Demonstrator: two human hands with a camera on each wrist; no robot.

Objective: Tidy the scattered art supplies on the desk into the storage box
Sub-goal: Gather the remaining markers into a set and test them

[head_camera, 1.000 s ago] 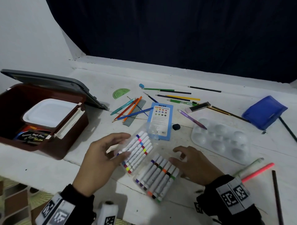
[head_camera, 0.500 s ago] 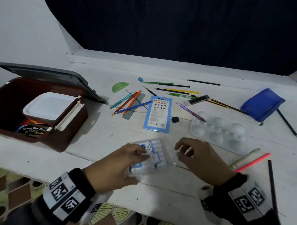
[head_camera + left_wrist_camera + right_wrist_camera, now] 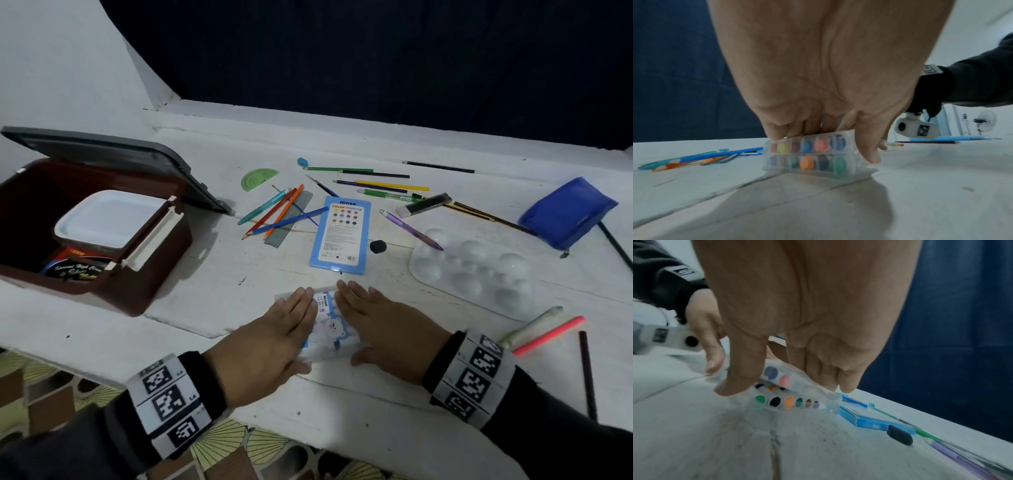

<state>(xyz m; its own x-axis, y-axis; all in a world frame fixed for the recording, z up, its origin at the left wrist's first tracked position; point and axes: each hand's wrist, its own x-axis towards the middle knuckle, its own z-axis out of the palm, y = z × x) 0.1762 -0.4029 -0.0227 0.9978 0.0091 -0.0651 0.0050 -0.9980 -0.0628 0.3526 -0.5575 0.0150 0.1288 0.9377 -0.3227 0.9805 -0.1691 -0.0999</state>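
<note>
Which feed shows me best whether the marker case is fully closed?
Right wrist: the marker case still gapes on that side, lid tilted above the lower row of caps. Left wrist shows both rows stacked close. From the head view the hands cover its edges; only the label shows.

Storage box [image 3: 144,284] left of marker case [image 3: 329,329].
</note>
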